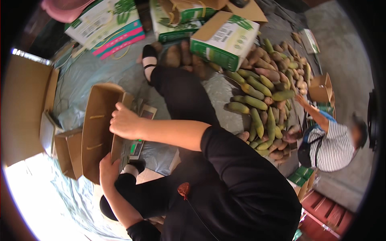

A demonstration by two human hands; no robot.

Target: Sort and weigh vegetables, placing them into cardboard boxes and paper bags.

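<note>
An open brown cardboard carton [93, 132], with yellow cord handles showing on its inner wall, stands tilted in front of me. My right hand [124, 120] has its fingers curled over the carton's upper edge on the side nearer me. Lower on that same side, my left hand [108, 170] grips the edge with the thumb up. Beside the carton, partly hidden by my right forearm and the carton wall, lies a digital scale [136, 148] with lit green digits. Nothing shows inside the part of the carton I can see.
Long green vegetables [253, 102] and brown tubers [263, 64] lie piled at right. Printed green-white cartons [227, 38] stand at the back. A smaller brown box [69, 154] is at left. A person in a striped shirt [335, 146] reaches toward the pile.
</note>
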